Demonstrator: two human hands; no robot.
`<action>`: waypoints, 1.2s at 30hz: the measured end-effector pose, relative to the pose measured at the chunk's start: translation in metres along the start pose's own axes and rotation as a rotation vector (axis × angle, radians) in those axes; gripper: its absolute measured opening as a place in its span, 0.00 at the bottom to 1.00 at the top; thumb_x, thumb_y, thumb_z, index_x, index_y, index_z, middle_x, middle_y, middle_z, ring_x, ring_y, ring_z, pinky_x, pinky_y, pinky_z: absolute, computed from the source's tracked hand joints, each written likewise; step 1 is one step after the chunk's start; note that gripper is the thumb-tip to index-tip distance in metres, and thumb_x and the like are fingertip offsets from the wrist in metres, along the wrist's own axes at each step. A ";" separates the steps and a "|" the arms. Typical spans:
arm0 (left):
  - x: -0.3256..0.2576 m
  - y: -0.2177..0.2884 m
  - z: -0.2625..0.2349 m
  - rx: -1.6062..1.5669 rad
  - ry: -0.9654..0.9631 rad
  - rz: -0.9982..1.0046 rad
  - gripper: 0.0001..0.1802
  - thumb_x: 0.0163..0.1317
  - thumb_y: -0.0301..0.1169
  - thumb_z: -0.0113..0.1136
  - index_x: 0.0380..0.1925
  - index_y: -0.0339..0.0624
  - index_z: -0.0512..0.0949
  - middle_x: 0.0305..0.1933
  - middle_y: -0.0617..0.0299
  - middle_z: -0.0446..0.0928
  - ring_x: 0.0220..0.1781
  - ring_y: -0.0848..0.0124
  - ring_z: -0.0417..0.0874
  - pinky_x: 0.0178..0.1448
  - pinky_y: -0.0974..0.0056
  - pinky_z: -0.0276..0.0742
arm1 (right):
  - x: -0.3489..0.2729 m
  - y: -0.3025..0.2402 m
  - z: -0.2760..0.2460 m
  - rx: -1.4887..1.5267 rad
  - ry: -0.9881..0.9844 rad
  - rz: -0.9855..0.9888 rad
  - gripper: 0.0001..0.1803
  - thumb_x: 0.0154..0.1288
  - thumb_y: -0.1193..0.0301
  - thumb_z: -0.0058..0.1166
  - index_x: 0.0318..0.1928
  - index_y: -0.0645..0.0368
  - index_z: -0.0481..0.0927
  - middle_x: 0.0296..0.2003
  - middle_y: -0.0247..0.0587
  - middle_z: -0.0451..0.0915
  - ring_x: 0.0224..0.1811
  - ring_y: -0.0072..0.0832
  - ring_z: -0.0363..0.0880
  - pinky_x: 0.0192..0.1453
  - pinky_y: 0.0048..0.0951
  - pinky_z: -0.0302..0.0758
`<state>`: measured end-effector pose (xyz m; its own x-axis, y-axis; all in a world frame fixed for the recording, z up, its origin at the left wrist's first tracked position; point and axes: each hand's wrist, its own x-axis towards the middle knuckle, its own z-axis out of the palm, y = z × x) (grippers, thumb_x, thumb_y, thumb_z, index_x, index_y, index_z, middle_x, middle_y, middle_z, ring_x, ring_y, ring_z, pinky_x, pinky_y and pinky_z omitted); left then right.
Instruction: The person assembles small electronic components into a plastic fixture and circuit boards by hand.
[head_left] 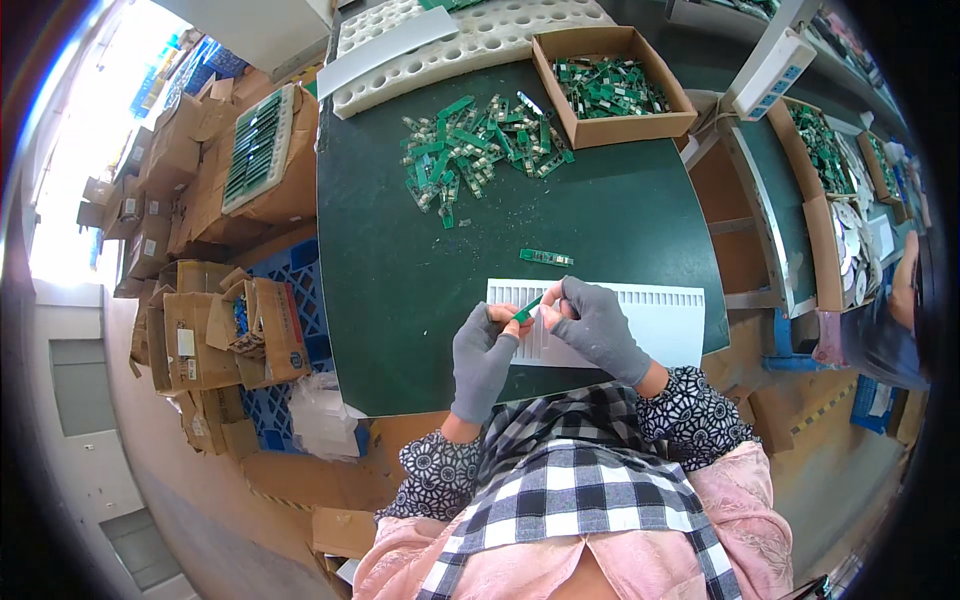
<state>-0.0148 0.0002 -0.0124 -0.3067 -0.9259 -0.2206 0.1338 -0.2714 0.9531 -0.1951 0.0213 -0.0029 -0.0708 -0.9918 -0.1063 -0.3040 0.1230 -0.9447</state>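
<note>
Both my hands wear grey fingerless gloves and meet over a white slotted tray (655, 325) at the table's near edge. Between the fingertips of my left hand (485, 355) is a small green circuit board (527, 311). My right hand (597, 325) pinches at the board's upper right end; whether its fingertips grip the board itself or some tiny part on it is too small to tell. A single circuit board with pale components (546, 257) lies on the dark green table (400, 310) just beyond the tray. Farther off is a loose heap of similar boards (475, 145).
A cardboard box of green boards (630, 130) stands at the far right of the table, beside a white foam block with round holes (480, 45). Cartons (195, 340) and a blue pallet (270, 405) are on the left. Another person's arm (905, 280) shows at the right.
</note>
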 end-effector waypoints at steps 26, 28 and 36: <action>0.000 -0.005 -0.004 0.011 -0.024 0.012 0.02 0.67 0.18 0.52 0.38 0.30 0.72 0.49 0.54 0.75 0.50 0.68 0.83 0.61 0.66 0.79 | -0.001 0.004 0.010 -0.035 0.061 -0.022 0.08 0.64 0.68 0.60 0.36 0.60 0.80 0.17 0.24 0.64 0.20 0.15 0.60 0.25 0.24 0.61; 0.001 -0.004 -0.004 0.018 -0.021 0.012 0.02 0.67 0.18 0.52 0.38 0.30 0.72 0.49 0.54 0.75 0.50 0.68 0.83 0.61 0.66 0.79 | 0.000 0.004 0.010 -0.039 0.064 -0.014 0.08 0.64 0.68 0.60 0.36 0.60 0.80 0.17 0.24 0.64 0.20 0.15 0.60 0.25 0.24 0.61; 0.001 -0.004 -0.008 0.017 -0.016 -0.027 0.02 0.67 0.18 0.53 0.38 0.31 0.73 0.49 0.55 0.76 0.51 0.68 0.83 0.61 0.66 0.78 | 0.004 0.000 -0.001 0.037 0.218 -0.058 0.11 0.65 0.67 0.61 0.39 0.62 0.78 0.18 0.32 0.69 0.21 0.18 0.67 0.26 0.27 0.66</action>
<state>-0.0080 -0.0019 -0.0185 -0.3254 -0.9139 -0.2427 0.1091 -0.2912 0.9504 -0.1960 0.0169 -0.0032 -0.2587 -0.9658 0.0146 -0.2789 0.0602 -0.9584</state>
